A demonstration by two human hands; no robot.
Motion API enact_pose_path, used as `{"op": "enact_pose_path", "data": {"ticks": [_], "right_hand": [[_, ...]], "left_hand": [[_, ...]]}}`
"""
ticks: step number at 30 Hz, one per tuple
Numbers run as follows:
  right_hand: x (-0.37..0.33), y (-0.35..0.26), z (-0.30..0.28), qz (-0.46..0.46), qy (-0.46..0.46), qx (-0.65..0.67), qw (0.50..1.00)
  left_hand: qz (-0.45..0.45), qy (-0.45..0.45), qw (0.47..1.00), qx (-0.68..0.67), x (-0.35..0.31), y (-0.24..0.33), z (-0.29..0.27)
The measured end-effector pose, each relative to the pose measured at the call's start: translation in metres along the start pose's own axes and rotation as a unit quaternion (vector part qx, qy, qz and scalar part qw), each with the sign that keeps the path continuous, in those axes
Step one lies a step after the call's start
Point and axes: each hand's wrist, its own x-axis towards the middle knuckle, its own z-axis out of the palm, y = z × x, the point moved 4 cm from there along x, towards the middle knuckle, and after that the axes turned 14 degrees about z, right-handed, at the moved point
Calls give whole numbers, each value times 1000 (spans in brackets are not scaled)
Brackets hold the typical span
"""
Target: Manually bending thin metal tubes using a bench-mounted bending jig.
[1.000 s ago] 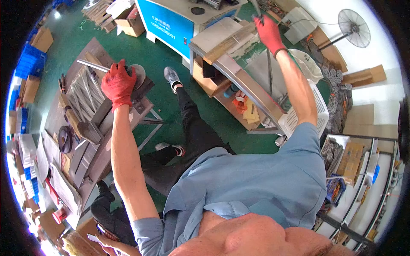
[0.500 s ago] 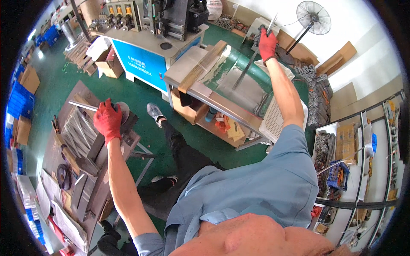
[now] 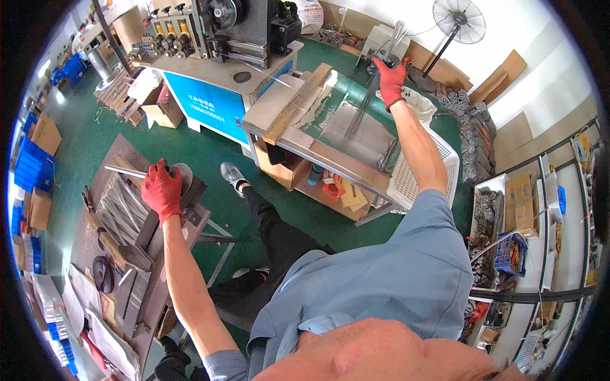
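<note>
My left hand (image 3: 162,192), in a red glove, is closed around a metal bar (image 3: 124,171) above the brown workbench (image 3: 124,152). Just past its fingers is a grey round disc (image 3: 183,176). Thin metal strips (image 3: 121,213) lie on the bench near it. Stretched out to the upper right, my right hand (image 3: 391,81), also red-gloved, grips a bundle of thin metal rods (image 3: 398,37). Their upper ends fan apart above the glove, and the lower ends slant down over a green-surfaced table (image 3: 311,124).
A machine on a blue-fronted cabinet (image 3: 206,105) stands ahead. A wooden plank (image 3: 297,105) lies along the table's left side, and a white perforated basket (image 3: 438,168) is at its right end. Behind are a standing fan (image 3: 459,22) and, to the right, shelves (image 3: 527,254).
The rods in my right hand have spread from a tight line into a fan. That hand has shifted slightly left and down in view. My left hand keeps its grip on the bar.
</note>
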Motion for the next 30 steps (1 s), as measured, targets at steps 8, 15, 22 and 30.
{"op": "enact_pose_path", "data": {"ticks": [8,15,22,30], "right_hand": [[-18,54,-11,108,28,25,993],[-4,28,-13,-25,76,-98,992],[-19,42,-9,132,18,120,984],[27,105,-57,92,39,88,991]], "left_hand": [[15,7,1000,-6,2,4,-2],[1,-22,999,31,0,-2,4],[1,-26,999,46,1,-6,9],[2,-33,999,17,13,10,5]]}}
